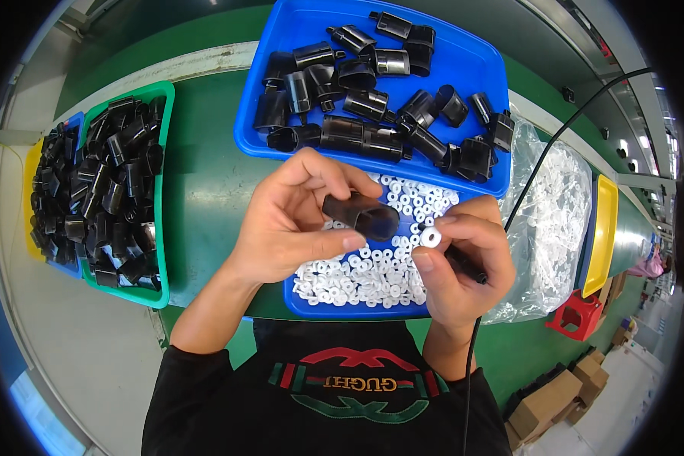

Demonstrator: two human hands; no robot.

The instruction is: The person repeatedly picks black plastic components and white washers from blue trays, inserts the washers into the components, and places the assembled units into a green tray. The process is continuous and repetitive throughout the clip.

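Observation:
My left hand [296, 209] is closed around a black plastic cylindrical housing [376, 222], its open end tilted toward the right. Between the thumb and forefinger of my right hand [471, 258] is a small white ring [431, 237], a short way from the housing. A dark rod-like piece [465, 264] lies across the same palm, mostly covered by the fingers. Below both hands, a blue tray [300, 307] holds many loose white rings [357, 285]. Just beyond, a larger blue bin [243, 129] contains several more black housings [366, 102].
A green bin [165, 190] heaped with black housings stands at the left, beside blue and yellow bins. A clear plastic bag [547, 220] of white pieces lies at the right, near a yellow tray [600, 235]. A black cable [555, 137] crosses behind my right hand.

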